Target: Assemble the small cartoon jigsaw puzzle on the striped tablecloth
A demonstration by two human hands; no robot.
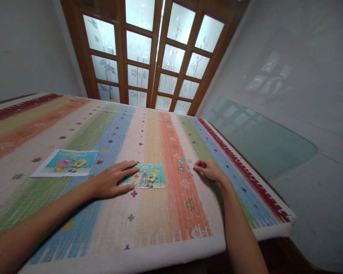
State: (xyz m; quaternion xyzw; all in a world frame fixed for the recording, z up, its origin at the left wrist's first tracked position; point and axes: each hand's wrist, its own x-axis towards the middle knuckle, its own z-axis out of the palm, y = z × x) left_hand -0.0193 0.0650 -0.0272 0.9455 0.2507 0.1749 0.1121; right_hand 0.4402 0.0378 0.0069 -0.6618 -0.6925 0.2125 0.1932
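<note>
A partly assembled jigsaw puzzle [156,182] with cartoon characters on a teal ground lies flat on the striped tablecloth. Its left part has gaps where the cloth shows through. My left hand [112,180] rests on its left edge, fingers spread and laid flat, covering some of that side. Right of the puzzle, several loose puzzle pieces [184,167] lie in a small cluster on the orange stripe. Just beyond them, my right hand [210,170] has its thumb and fingers pinched together. A tiny pinkish puzzle piece appears at its fingertips, mostly hidden.
A printed reference picture [70,163] of the cartoon characters lies at the left. The striped tablecloth [111,224] covers the large table and hangs over its near edge. Behind stand wooden doors with frosted panes [138,45]; a glass panel [263,137] leans at the right wall.
</note>
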